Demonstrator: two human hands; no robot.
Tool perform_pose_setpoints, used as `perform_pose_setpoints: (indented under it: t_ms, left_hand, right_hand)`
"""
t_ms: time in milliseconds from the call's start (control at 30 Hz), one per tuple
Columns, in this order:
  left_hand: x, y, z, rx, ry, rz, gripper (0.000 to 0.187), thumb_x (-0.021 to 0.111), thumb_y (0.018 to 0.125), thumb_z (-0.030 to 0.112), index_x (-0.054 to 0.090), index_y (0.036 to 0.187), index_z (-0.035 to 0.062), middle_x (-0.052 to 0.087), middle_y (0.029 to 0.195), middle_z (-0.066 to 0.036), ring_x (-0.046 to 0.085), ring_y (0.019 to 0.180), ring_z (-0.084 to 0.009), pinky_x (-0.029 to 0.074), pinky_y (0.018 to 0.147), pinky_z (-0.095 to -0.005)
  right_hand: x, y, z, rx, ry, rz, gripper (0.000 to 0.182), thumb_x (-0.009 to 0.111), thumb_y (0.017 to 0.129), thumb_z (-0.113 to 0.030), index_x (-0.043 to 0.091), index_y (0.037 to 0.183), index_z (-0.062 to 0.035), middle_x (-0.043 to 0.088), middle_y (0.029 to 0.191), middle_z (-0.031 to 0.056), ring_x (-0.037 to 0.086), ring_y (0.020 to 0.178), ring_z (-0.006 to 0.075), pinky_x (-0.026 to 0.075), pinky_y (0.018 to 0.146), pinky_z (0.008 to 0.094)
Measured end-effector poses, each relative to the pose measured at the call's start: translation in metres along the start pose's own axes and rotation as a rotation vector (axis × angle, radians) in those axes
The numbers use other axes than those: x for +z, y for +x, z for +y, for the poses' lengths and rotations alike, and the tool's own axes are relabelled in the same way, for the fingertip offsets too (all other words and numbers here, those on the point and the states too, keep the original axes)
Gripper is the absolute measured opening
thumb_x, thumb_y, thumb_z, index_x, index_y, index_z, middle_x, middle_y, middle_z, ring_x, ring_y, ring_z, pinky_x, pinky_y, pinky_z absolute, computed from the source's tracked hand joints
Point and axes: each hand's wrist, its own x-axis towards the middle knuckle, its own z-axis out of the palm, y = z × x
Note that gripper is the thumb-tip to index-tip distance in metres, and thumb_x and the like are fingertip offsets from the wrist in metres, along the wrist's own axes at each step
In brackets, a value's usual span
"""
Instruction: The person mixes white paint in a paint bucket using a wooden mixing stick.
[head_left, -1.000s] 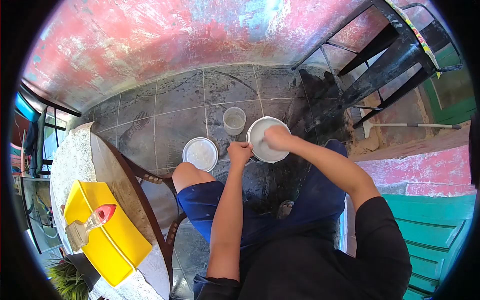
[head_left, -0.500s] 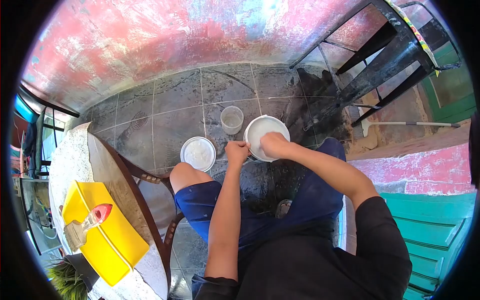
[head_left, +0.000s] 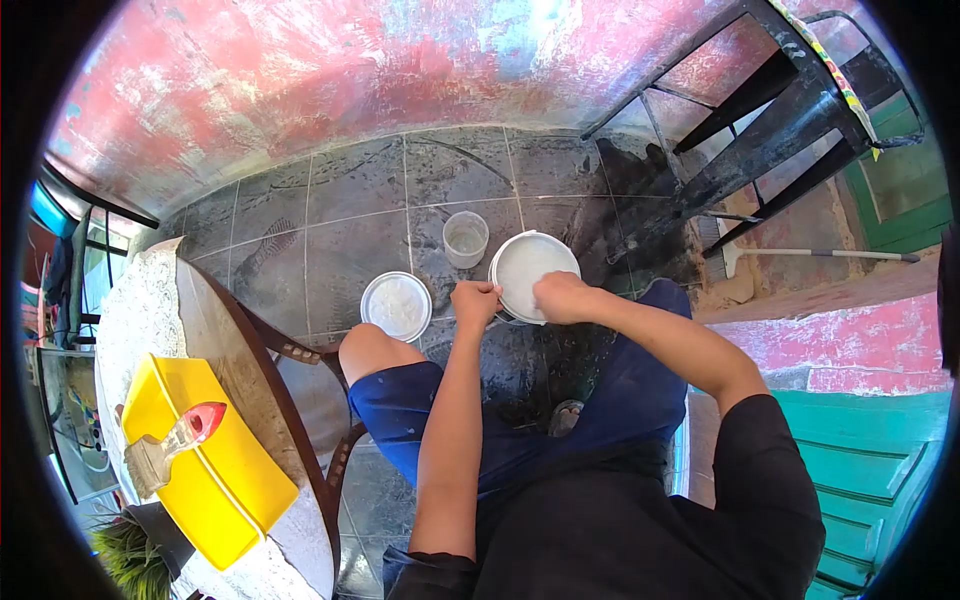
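Observation:
A white bucket [head_left: 495, 272] stands on the floor in front of me, with whitish liquid [head_left: 530, 262] inside. My left hand [head_left: 474, 302] pinches the bucket's left rim between thumb and fingers. Over the near right part of the bucket, my right hand [head_left: 562, 298] is closed in a fist; whatever it may hold is hidden beneath it. A clear plastic cup [head_left: 465, 240] stands just beyond the bucket to the left. The round white lid [head_left: 397, 307] lies on the tiles left of my left hand, smeared with white.
On the table [head_left: 215, 340] at left, a paintbrush [head_left: 180, 445] with a red-tipped handle lies across a yellow tray [head_left: 220, 490]. A black metal-legged stool [head_left: 760, 130] stands at upper right, near a long-handled broom [head_left: 800, 250]. The painted wall [head_left: 330, 70] rises ahead.
My right hand has shifted slightly right and toward me, from over the liquid to nearer the bucket's rim. My left hand stays at the rim.

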Motion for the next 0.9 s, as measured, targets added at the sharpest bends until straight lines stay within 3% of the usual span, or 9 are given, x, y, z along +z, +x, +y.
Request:
perform_pose_setpoints:
  t_ms: [67,133,167,233,333,500,667,733,900]
  left_hand:
    - [0.000,-0.001,-0.001,0.036,-0.003,0.002,0.013,0.074,0.079,0.005,0.075,0.088,-0.0037,0.071,0.070,-0.014,0.070,0.058,-0.0181,0.057,0.055,-0.0286]
    - [0.000,-0.003,0.000,0.033,-0.001,0.002,0.013,0.073,0.079,0.005,0.075,0.088,-0.0037,0.071,0.070,-0.014,0.070,0.058,-0.0183,0.057,0.055,-0.0284]
    - [0.000,-0.002,0.001,0.031,-0.001,0.002,0.013,0.073,0.079,0.005,0.075,0.089,-0.0036,0.071,0.070,-0.015,0.070,0.058,-0.0185,0.057,0.055,-0.0283]
    - [-0.001,0.000,-0.002,0.040,0.003,-0.002,0.013,0.073,0.079,0.005,0.075,0.089,-0.0040,0.072,0.071,-0.015,0.070,0.059,-0.0187,0.057,0.056,-0.0285]
    - [0.000,-0.001,-0.003,0.035,-0.012,-0.007,0.014,0.073,0.079,0.004,0.074,0.090,-0.0047,0.072,0.072,-0.016,0.070,0.059,-0.0189,0.058,0.056,-0.0289]
    - [0.001,-0.003,0.004,0.017,0.016,-0.005,0.014,0.072,0.080,0.004,0.074,0.091,-0.0060,0.072,0.074,-0.016,0.070,0.060,-0.0188,0.058,0.056,-0.0293]
    - [-0.003,-0.007,0.013,-0.023,-0.018,-0.034,0.013,0.072,0.081,0.001,0.073,0.090,-0.0083,0.070,0.074,-0.013,0.067,0.060,-0.0164,0.058,0.055,-0.0271]
    - [-0.002,-0.006,0.012,-0.017,-0.008,-0.029,0.013,0.072,0.081,0.001,0.073,0.091,-0.0083,0.070,0.074,-0.013,0.068,0.060,-0.0166,0.058,0.055,-0.0271]
    - [-0.002,-0.004,0.006,0.009,0.014,-0.031,0.014,0.072,0.081,0.002,0.073,0.091,-0.0082,0.070,0.074,-0.014,0.068,0.060,-0.0174,0.058,0.055,-0.0270]
  right_hand:
    - [0.010,0.019,0.001,-0.048,0.052,0.086,0.016,0.064,0.076,-0.011,0.071,0.079,0.0031,0.068,0.082,0.0259,0.069,0.081,0.0400,0.055,0.074,0.0481]
    - [0.012,0.044,0.018,-0.018,0.085,0.317,0.016,0.064,0.077,-0.011,0.071,0.077,0.0029,0.067,0.080,0.0262,0.069,0.080,0.0393,0.055,0.072,0.0488]
    - [0.005,0.047,0.027,-0.017,0.085,0.317,0.016,0.064,0.077,-0.011,0.071,0.077,0.0029,0.067,0.080,0.0262,0.069,0.080,0.0393,0.055,0.072,0.0488]
    - [-0.002,0.040,0.047,0.183,-0.002,0.317,0.016,0.063,0.071,-0.007,0.072,0.082,0.0005,0.069,0.087,0.0233,0.069,0.083,0.0387,0.056,0.074,0.0481]
    - [0.005,0.012,0.066,0.194,-0.071,0.195,0.017,0.062,0.072,-0.007,0.072,0.083,0.0004,0.070,0.089,0.0226,0.069,0.085,0.0377,0.056,0.075,0.0480]
    - [0.001,-0.028,0.012,0.052,-0.023,-0.072,0.021,0.064,0.073,-0.009,0.071,0.090,0.0010,0.070,0.092,0.0223,0.069,0.089,0.0380,0.055,0.077,0.0474]
    - [0.011,0.023,0.001,0.041,0.093,0.105,0.017,0.063,0.073,-0.008,0.072,0.083,0.0012,0.069,0.087,0.0250,0.068,0.084,0.0402,0.055,0.076,0.0461]
    - [0.014,0.045,0.025,0.153,0.065,0.351,0.015,0.062,0.072,-0.006,0.072,0.080,0.0017,0.068,0.085,0.0254,0.069,0.082,0.0402,0.055,0.075,0.0468]
    - [0.006,0.007,0.064,0.249,-0.019,0.259,0.018,0.062,0.073,-0.007,0.072,0.084,0.0027,0.069,0.088,0.0248,0.069,0.084,0.0394,0.056,0.075,0.0474]
